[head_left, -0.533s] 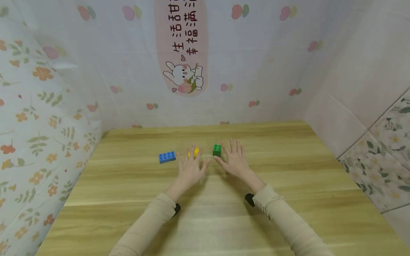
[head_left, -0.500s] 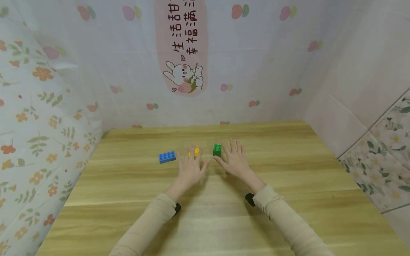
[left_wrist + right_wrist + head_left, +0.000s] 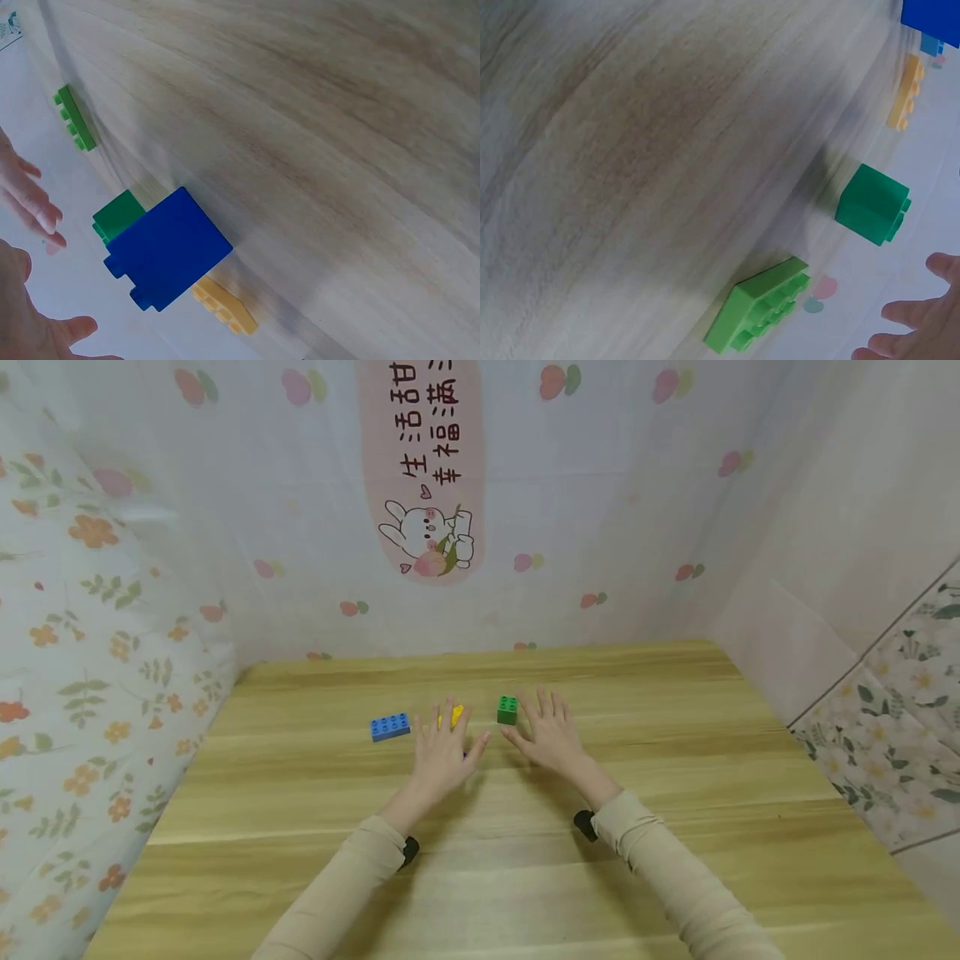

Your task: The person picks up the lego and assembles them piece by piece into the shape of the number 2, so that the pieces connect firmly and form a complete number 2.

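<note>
My left hand is spread palm down over a dark blue toy brick, mostly hidden beneath it in the head view. Its fingers overlap a yellow brick in that view, and a long blue brick lies just left of them. My right hand, fingers spread too, is beside a dark green brick. A light green brick, hidden from the head camera, stands before the right hand in the right wrist view. Neither hand holds anything.
The bricks stand on a wood-grain table. Behind it hangs a pale printed curtain, and a floral cloth borders the left side. Black wrist straps show below both sleeves.
The head view has shifted slightly. My left hand has moved a touch left, and a sliver of the dark blue brick now shows by its thumb. The right hand has hardly moved.
</note>
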`<act>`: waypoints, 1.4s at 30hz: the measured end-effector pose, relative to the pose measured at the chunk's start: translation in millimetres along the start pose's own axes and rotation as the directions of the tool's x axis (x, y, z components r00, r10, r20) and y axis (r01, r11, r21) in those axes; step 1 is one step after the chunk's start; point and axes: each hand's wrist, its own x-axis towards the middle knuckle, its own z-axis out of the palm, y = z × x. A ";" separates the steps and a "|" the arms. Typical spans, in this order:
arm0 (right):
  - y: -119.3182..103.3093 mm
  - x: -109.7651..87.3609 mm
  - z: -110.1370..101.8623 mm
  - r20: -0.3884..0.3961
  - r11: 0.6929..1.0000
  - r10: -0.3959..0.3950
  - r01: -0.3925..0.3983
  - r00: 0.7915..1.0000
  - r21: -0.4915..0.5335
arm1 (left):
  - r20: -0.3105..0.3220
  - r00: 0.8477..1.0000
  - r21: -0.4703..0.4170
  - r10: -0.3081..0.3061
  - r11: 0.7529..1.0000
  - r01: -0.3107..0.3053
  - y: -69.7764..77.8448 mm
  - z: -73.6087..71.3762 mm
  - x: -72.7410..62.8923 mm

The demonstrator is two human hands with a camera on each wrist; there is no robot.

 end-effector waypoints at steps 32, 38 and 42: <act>12.3 35.8 11.8 0.132 0.973 0.040 -0.069 0.990 0.219 | 0.165 0.982 -0.336 -0.095 0.930 0.146 -51.6 -1.2 32.7; 13.2 43.8 13.0 0.157 0.968 0.046 -0.083 0.986 0.236 | 0.193 0.975 -0.356 -0.112 0.918 0.176 -57.9 5.6 39.7; 12.3 47.7 13.2 0.199 0.941 0.070 -0.130 0.978 0.312 | 0.214 0.969 -0.352 -0.127 0.915 0.198 -58.2 10.5 42.8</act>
